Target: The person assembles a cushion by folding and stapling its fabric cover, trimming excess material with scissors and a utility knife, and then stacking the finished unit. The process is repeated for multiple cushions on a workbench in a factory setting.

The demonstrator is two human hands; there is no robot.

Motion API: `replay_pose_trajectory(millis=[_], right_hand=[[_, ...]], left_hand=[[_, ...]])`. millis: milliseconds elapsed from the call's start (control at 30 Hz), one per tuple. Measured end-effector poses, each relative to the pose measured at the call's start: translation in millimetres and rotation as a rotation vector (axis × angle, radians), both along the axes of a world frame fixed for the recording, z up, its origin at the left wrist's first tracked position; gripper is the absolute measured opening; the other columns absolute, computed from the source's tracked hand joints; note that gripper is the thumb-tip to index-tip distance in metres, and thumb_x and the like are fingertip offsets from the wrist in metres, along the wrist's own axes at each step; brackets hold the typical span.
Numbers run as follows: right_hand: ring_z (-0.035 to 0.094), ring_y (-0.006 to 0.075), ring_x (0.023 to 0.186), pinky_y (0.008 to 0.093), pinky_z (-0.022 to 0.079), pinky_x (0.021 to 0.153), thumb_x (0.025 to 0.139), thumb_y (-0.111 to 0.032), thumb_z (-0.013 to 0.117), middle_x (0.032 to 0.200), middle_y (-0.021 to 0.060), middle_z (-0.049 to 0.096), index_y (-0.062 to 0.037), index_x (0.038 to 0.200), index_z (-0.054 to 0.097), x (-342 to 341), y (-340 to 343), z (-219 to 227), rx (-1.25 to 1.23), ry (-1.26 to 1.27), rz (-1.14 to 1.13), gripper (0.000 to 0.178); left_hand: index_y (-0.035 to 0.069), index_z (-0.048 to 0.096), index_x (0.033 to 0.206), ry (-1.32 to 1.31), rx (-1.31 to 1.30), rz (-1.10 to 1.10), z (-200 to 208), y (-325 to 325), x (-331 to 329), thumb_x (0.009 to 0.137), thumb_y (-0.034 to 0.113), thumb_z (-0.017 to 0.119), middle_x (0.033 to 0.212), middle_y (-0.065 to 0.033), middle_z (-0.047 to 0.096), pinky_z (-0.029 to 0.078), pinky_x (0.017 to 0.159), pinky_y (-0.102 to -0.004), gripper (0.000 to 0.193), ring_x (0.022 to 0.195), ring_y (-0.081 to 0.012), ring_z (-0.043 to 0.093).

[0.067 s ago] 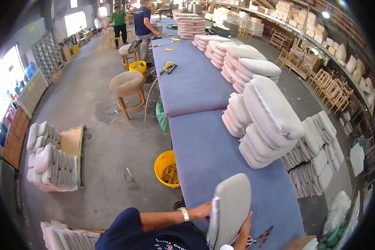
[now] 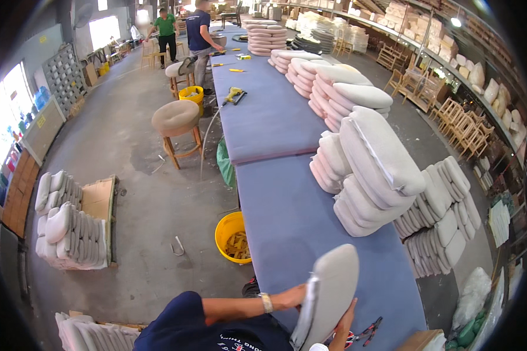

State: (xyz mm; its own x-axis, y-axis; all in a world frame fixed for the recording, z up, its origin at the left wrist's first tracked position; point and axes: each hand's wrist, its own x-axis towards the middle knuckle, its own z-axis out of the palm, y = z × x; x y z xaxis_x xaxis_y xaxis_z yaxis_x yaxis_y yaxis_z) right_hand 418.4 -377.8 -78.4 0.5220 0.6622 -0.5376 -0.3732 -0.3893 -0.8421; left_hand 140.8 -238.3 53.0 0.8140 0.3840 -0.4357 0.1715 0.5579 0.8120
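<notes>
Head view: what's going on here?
A person holds a pale cushion tilted up on edge at the near end of a blue-topped table, left hand on its left side, right hand on its right. A red-and-black hand tool lies by the right hand. More cushions are stacked farther along the table.

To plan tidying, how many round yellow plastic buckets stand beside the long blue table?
2: nearer bucket; farther bucket, behind the round beige cushioned stool. More may be hidden.
</notes>
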Motion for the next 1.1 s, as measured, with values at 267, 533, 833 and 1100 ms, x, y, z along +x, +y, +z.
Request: replay_pose_trajectory(millis=[267, 533, 833, 1100], right_hand=[[0.066, 0.0345, 0.119, 0.0477, 0.054, 0.100, 0.106, -0.066, 0.037, 0.139, 0.0202, 0.061, -0.0026, 0.154, 0.043, -30.9, -10.6, 30.7, 0.450, 0.384, -0.284, 0.080], [0.061, 0.0352, 0.126, 0.0507, 0.053, 0.102, 0.104, -0.068, 0.042, 0.150, 0.0177, 0.052, -0.0069, 0.160, 0.036, -76.8, -0.6, -12.5, 0.264, 0.158, -0.372, 0.083], [0.051, 0.0344, 0.137, 0.0442, 0.040, 0.114, 0.113, -0.045, 0.033, 0.153, 0.0230, 0.047, 0.0031, 0.156, 0.039, -90.1, 34.5, 47.5, 0.350, -0.442, -0.402, 0.065], [0.050, 0.0322, 0.139, 0.0413, 0.038, 0.116, 0.112, -0.030, 0.042, 0.154, 0.0222, 0.049, 0.0015, 0.157, 0.039, -120.5, 32.9, 66.0, 0.329, -0.593, -0.437, 0.055]], left_hand=[[0.001, 0.025, 0.165, -0.569, 0.678, -0.267, 82.3, 0.0, 92.2, 0.105, 0.057, 0.051, 0.158, -0.0197, 0.046, 0.043, 0.114, -0.0410, 0.085, 0.141, -0.0287, 0.050], [0.002, 0.037, 0.159, -0.085, 0.739, -0.295, 12.8, 1.5, 78.6, 0.103, 0.051, 0.050, 0.144, -0.0310, 0.057, 0.046, 0.111, -0.0440, 0.076, 0.130, -0.0412, 0.060], [0.009, 0.048, 0.155, 0.130, 0.695, -0.233, 29.2, -0.5, 70.6, 0.100, 0.029, 0.044, 0.126, -0.0310, 0.067, 0.052, 0.099, -0.0480, 0.058, 0.113, -0.0419, 0.069], [0.006, 0.047, 0.156, -0.079, 0.770, 0.067, -17.2, -36.9, 50.8, 0.101, 0.014, 0.038, 0.152, -0.0247, 0.054, 0.040, 0.117, -0.0390, 0.056, 0.138, -0.0382, 0.055]])
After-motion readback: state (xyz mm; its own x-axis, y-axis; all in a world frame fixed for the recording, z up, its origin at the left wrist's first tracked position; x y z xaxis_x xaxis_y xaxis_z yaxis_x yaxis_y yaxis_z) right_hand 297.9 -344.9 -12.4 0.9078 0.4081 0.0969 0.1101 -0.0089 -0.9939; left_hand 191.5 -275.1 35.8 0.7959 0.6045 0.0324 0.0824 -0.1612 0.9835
